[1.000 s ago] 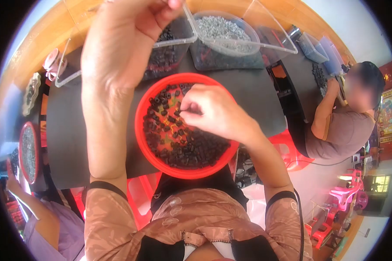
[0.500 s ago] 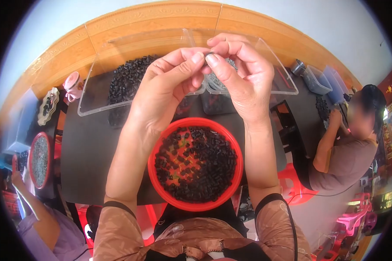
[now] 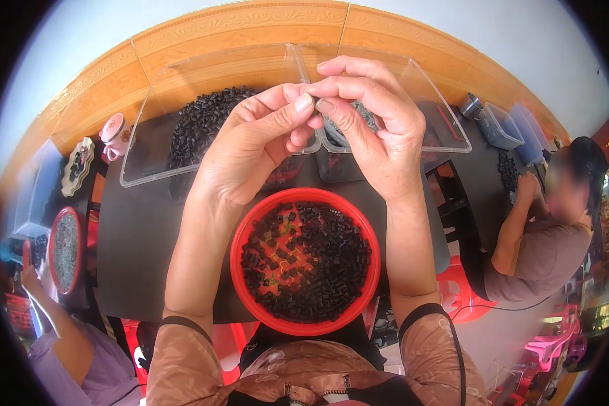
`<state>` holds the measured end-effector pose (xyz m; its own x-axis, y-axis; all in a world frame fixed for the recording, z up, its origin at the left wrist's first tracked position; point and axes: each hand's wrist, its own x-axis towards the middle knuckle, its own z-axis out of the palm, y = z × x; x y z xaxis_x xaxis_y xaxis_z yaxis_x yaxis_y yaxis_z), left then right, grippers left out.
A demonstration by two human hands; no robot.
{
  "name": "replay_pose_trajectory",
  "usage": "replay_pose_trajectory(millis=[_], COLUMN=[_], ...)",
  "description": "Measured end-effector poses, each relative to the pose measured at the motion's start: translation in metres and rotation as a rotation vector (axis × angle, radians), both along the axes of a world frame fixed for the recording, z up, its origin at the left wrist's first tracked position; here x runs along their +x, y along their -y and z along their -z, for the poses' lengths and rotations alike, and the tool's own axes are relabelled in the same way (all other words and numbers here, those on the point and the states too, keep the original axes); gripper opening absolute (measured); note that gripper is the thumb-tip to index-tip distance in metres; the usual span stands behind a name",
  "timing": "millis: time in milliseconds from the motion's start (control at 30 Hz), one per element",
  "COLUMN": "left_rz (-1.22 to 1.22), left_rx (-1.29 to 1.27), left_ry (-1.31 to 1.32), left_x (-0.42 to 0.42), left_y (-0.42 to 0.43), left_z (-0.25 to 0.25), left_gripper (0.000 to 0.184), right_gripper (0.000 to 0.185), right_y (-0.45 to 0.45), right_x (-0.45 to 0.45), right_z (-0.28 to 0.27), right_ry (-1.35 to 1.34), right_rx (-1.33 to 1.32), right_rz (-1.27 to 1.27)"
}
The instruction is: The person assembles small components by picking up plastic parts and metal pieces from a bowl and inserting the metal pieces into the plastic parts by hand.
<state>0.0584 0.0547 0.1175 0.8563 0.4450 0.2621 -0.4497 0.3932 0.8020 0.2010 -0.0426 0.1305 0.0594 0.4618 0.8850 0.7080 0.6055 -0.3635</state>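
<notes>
Raised above the table, my left hand (image 3: 254, 132) pinches a small dark piece (image 3: 314, 101) between thumb and forefinger. My right hand (image 3: 382, 125) meets it there, thumb and forefinger closed around the piece's other side, with the remaining fingers curved loosely. The fingertips cover most of the piece, so its exact kind cannot be made out. Below my wrists, a round red tray (image 3: 239, 271) at the table's near edge bears many short black plastic parts (image 3: 325, 271), denser on its right side.
Behind my hands stand clear plastic bins, one with a heap of black parts (image 3: 206, 122), the other with small clear or grey pieces (image 3: 362, 118). A person (image 3: 541, 243) works at the right; another person's arm (image 3: 54, 311) shows at left beside a red-rimmed tray (image 3: 80, 250).
Both hands have lowered slightly in view. My right thumb has shifted down and a little left, and its forefinger now reaches over toward the left fingertips.
</notes>
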Motion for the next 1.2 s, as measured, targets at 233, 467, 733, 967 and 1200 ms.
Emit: replay_pose_trajectory(millis=[233,467,733,967,1200], left_rz=[0.038,0.086,0.071,0.124,0.01], left_rx=[-0.013,0.008,0.015,0.001,0.056], left_ry=[0.033,0.067,0.015,-0.033,-0.017], left_x=[0.001,0.002,0.001,0.001,0.003], left_y=[-0.001,-0.007,-0.012,-0.013,-0.004], left_z=[0.001,0.007,0.011,0.01,0.004], left_gripper=[0.014,0.022,0.038,0.014,0.011], right_gripper=[0.015,0.018,0.02,0.019,0.016], right_y=[-0.001,0.004,0.012,0.009,0.017], right_x=[-0.002,-0.007,-0.004,0.005,0.006], right_z=[0.0,-0.006,-0.01,-0.004,-0.01], right_ry=[-0.072,0.075,0.101,0.064,0.012], right_rx=[0.082,0.114,-0.009,-0.099,-0.151], right_rz=[-0.021,0.067,-0.002,-0.106,-0.063])
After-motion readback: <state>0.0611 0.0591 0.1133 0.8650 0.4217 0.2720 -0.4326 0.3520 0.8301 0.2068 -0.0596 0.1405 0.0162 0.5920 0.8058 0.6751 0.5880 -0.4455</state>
